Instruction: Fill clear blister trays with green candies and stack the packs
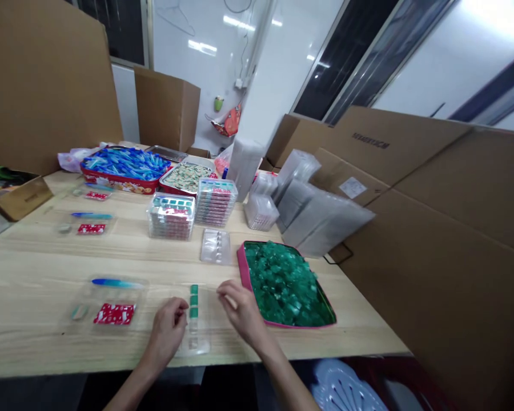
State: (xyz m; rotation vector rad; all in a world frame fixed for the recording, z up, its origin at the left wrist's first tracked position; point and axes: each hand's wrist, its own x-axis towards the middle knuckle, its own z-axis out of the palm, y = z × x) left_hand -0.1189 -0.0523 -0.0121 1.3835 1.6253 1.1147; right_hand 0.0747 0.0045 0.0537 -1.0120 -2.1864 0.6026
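Note:
A clear plastic blister tray lies at the near table edge with a column of small green pieces set in it. My left hand rests at the tray's left side, fingers curled in a pinch near the green pieces; what it holds is too small to name. My right hand hovers just right of the tray, fingers bent loosely, beside a pink tin full of green pieces.
A filled blister pack with a blue pen and red card lies left of my hands; similar packs lie further back. Stacks of packs, a red tin of blue pens, clear tray bundles and cardboard boxes surround the table.

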